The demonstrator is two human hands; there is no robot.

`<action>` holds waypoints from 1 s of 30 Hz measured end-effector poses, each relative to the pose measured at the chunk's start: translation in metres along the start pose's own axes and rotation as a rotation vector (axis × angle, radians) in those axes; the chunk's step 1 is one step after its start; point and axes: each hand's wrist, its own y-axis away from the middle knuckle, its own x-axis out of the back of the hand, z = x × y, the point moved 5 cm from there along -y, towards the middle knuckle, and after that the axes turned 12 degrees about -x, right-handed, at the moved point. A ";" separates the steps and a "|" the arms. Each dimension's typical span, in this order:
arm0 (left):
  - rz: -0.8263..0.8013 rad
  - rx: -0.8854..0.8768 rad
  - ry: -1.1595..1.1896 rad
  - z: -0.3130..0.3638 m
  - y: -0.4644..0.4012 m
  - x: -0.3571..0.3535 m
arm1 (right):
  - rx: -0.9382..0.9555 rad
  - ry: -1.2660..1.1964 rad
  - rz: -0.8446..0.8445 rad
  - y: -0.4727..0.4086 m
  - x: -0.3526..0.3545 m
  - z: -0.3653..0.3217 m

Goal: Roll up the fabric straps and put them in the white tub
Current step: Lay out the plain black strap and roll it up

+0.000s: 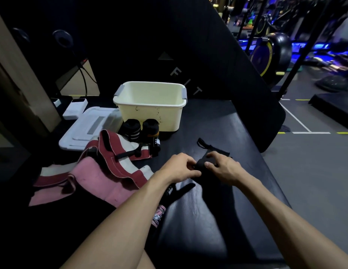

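Two bare forearms are extended from the near edge toward the middle of the dark padded bench (217,220), converging so that the hands meet close together. The left hand (180,167) is held palm down with its fingers curled inward, and an end of the black fabric strap (203,165) is pinched at its fingertips. The right hand (222,166) is set on the opposite side of the same strap, with the thumb and forefinger clamped on the fabric and the remaining fingers bent over it. The strap is bunched between the two hands, and a loose black cord end (205,143) is trailed away on the far side.

The white tub (151,105) is positioned farther back, left of centre, upright. Two rolled black straps (141,130) are stood just in front of its near wall, outside the tub. A pile of unrolled red, white and pink straps (103,167) is spread to the left of the hands. A white lid (85,129) is laid flat to the left of the tub, and a white box (75,108) is placed beyond it.
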 end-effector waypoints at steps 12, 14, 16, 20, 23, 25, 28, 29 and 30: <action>0.198 0.014 -0.048 -0.005 -0.006 -0.005 | 0.311 0.154 0.375 0.025 -0.008 0.002; 0.213 0.013 -0.049 -0.006 -0.009 -0.005 | 0.297 0.244 0.333 0.024 -0.012 0.007; 0.211 -0.002 -0.057 -0.005 -0.011 -0.005 | 0.284 0.254 0.370 0.022 -0.013 0.006; 0.202 -0.018 -0.045 -0.004 -0.009 -0.006 | 0.268 0.197 0.411 0.018 -0.010 0.002; 0.189 -0.012 0.025 -0.003 -0.009 -0.010 | 0.226 0.138 0.342 0.021 -0.007 0.005; 0.149 -0.026 0.052 0.000 -0.008 -0.012 | 0.200 0.069 0.298 0.027 -0.007 0.008; 0.108 -0.088 0.061 0.011 -0.003 -0.009 | 0.191 -0.159 0.230 0.040 -0.004 0.015; 0.103 -0.117 0.061 0.015 -0.001 -0.007 | 0.155 -0.286 0.201 0.045 -0.002 0.019; 0.102 -0.142 0.068 0.021 0.001 -0.006 | 0.106 -0.406 0.184 0.048 -0.002 0.026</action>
